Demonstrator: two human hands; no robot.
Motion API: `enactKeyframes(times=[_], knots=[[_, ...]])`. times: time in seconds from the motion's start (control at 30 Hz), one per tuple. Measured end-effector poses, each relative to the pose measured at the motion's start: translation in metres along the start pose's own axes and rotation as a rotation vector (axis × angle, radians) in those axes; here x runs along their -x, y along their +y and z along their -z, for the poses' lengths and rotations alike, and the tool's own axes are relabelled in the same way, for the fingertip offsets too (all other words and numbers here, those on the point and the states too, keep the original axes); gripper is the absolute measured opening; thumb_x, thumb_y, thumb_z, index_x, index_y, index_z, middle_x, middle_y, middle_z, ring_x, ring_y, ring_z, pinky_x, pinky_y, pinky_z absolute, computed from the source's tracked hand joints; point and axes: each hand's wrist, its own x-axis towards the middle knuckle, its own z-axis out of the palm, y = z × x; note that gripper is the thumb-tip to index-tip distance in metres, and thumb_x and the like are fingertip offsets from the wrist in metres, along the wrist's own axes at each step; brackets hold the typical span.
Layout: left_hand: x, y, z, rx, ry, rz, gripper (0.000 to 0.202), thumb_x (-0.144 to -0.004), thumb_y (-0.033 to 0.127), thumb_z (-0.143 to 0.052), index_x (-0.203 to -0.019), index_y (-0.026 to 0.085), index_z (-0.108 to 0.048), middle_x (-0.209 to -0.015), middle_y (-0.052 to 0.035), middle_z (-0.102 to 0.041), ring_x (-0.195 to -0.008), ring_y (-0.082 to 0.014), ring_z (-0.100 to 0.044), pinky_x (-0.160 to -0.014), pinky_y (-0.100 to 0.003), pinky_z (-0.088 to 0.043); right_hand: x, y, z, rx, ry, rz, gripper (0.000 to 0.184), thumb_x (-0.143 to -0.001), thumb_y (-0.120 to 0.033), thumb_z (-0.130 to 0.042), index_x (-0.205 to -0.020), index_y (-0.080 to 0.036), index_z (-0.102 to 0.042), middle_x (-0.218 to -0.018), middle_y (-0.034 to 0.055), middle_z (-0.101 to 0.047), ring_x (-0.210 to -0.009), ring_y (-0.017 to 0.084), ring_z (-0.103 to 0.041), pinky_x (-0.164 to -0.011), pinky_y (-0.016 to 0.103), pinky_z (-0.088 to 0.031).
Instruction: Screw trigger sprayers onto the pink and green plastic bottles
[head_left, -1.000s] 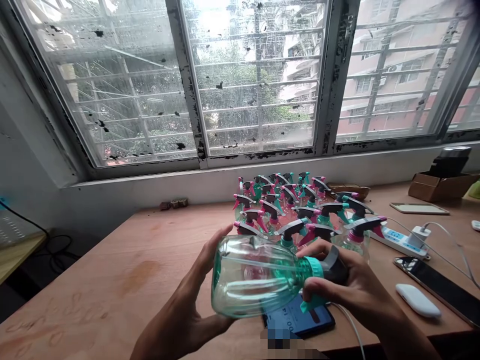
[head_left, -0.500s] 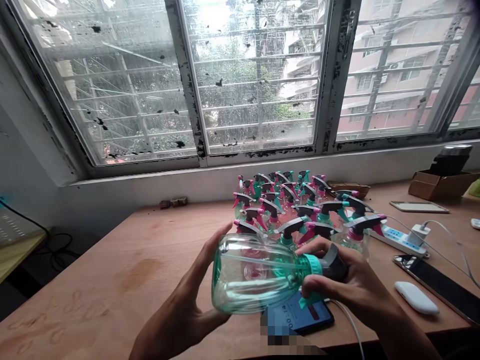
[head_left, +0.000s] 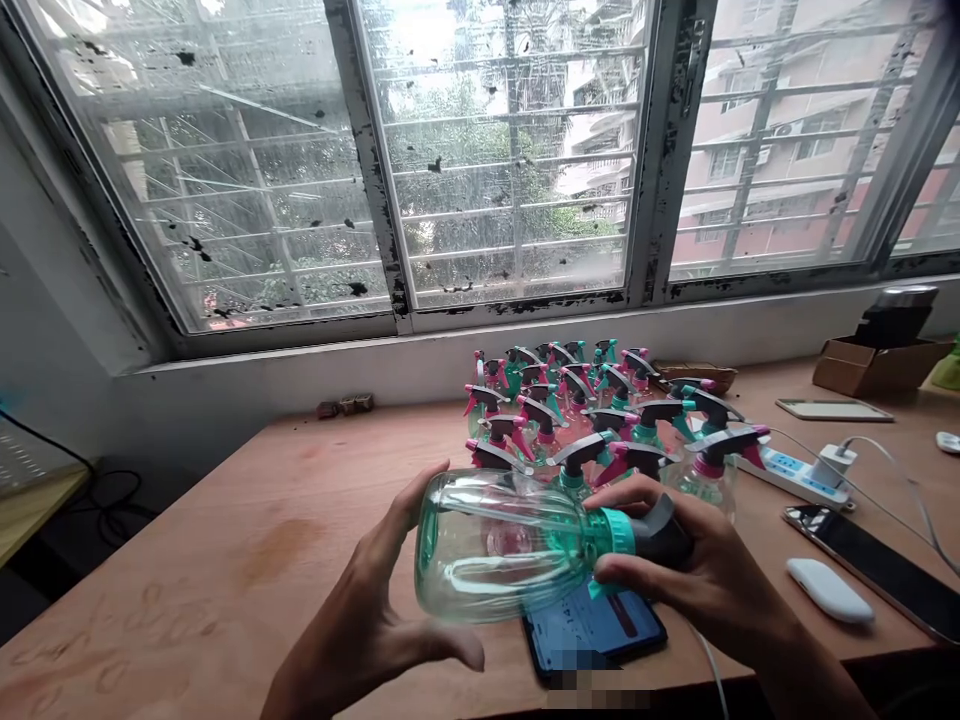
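A clear green spray bottle [head_left: 487, 560] lies sideways in the air above the table, its base to the left. My right hand [head_left: 697, 575] grips it by the teal collar and dark spray head. Beside the base is my left hand [head_left: 382, 590], open, with the thumb stretched out below the bottle and apart from it. Its fingertips are at the base's upper left edge; whether they touch it I cannot tell. Behind the bottle stand several spray bottles [head_left: 585, 455] with pink or teal trigger heads. A lit phone [head_left: 592, 640] lies underneath.
On the right of the wooden table [head_left: 187, 560] are a white power strip [head_left: 795, 475] with a plugged charger, a dark phone [head_left: 870, 565] and a white rounded case [head_left: 829, 590]. A cardboard box [head_left: 877, 368] stands farther back, under the window.
My left thumb has come away from the bottle and dropped lower, opening that hand. The bottle has shifted slightly left, still in my right hand.
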Motion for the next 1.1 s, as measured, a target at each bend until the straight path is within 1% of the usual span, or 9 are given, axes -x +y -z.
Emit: enactKeyframes(times=[0.13,0.23,0.3,0.37,0.57,0.8,0.93,1.03,1.1], knots=[[-0.004,0.001,-0.001,0.102,-0.020,0.051,0.110,-0.073,0.090,-0.086,-0.169,0.043,-0.057,-0.162,-0.0096,-0.072,-0.146,-0.0426,-0.070,-0.126,-0.046,-0.056,0.003,0.011,0.002,0.151,0.008,0.248,0.032,-0.090,-0.051,-0.099,-0.111,-0.030,-0.087,-0.094,0.0018,-0.088,-0.080,0.023,-0.081,-0.073,0.029,-0.065],[-0.009,0.008,-0.002,0.192,-0.038,0.091,0.105,-0.076,0.093,-0.083,-0.163,0.037,-0.065,-0.153,-0.0114,-0.077,-0.141,-0.0437,-0.073,-0.121,-0.047,-0.059,0.005,0.014,0.004,0.191,0.019,0.389,0.033,-0.091,-0.039,-0.101,-0.120,-0.036,-0.084,-0.106,-0.0013,-0.092,-0.092,0.023,-0.087,-0.084,0.026,-0.067],[-0.012,0.013,-0.002,0.223,-0.032,0.113,0.103,-0.077,0.093,-0.083,-0.160,0.034,-0.068,-0.150,-0.0119,-0.077,-0.137,-0.0440,-0.073,-0.118,-0.047,-0.060,0.006,0.014,0.004,0.199,0.020,0.446,0.036,-0.094,-0.032,-0.099,-0.125,-0.037,-0.081,-0.110,-0.0024,-0.092,-0.097,0.022,-0.088,-0.091,0.025,-0.067],[-0.013,0.015,-0.002,0.234,-0.028,0.126,0.102,-0.076,0.092,-0.085,-0.158,0.034,-0.069,-0.149,-0.0113,-0.078,-0.136,-0.0434,-0.073,-0.117,-0.046,-0.060,0.006,0.015,0.005,0.210,0.011,0.475,0.037,-0.095,-0.028,-0.097,-0.127,-0.036,-0.080,-0.111,-0.0023,-0.093,-0.097,0.021,-0.089,-0.091,0.025,-0.068],[-0.012,0.018,-0.002,0.223,-0.028,0.128,0.096,-0.079,0.090,-0.086,-0.158,0.039,-0.069,-0.153,-0.0068,-0.076,-0.141,-0.0391,-0.071,-0.118,-0.039,-0.056,0.003,0.017,0.008,0.294,0.024,0.560,0.032,-0.103,-0.027,-0.089,-0.132,-0.033,-0.075,-0.117,0.0008,-0.093,-0.104,0.023,-0.090,-0.100,0.027,-0.068],[-0.018,0.029,-0.003,0.194,-0.036,0.152,0.091,-0.088,0.092,-0.076,-0.156,0.032,-0.073,-0.148,-0.0102,-0.080,-0.133,-0.0407,-0.075,-0.109,-0.042,-0.062,-0.002,0.008,0.005,0.346,-0.002,0.741,0.039,-0.109,-0.016,-0.080,-0.144,-0.026,-0.066,-0.119,0.0071,-0.091,-0.110,0.023,-0.089,-0.107,0.029,-0.067],[-0.016,0.022,0.001,0.195,-0.082,0.132,0.100,-0.085,0.095,-0.075,-0.163,0.032,-0.068,-0.154,-0.0126,-0.077,-0.139,-0.0447,-0.072,-0.113,-0.046,-0.063,0.002,0.013,0.005,0.331,-0.011,0.709,0.034,-0.110,-0.032,-0.083,-0.141,-0.028,-0.069,-0.117,0.0057,-0.092,-0.104,0.022,-0.090,-0.102,0.028,-0.068],[-0.005,0.003,0.005,0.130,-0.070,0.089,0.110,-0.077,0.093,-0.084,-0.171,0.040,-0.057,-0.167,-0.0116,-0.069,-0.150,-0.0470,-0.067,-0.125,-0.052,-0.058,0.010,0.020,0.007,0.278,0.036,0.611,0.036,-0.105,-0.046,-0.088,-0.136,-0.034,-0.073,-0.116,0.0015,-0.093,-0.101,0.022,-0.091,-0.100,0.027,-0.068],[0.005,-0.010,0.006,0.055,-0.050,0.072,0.120,-0.075,0.088,-0.090,-0.177,0.045,-0.046,-0.174,-0.0115,-0.062,-0.155,-0.0482,-0.063,-0.126,-0.056,-0.057,0.016,0.024,0.008,0.274,0.092,0.537,0.038,-0.099,-0.050,-0.093,-0.131,-0.038,-0.077,-0.114,-0.0008,-0.094,-0.102,0.024,-0.090,-0.100,0.029,-0.066]])
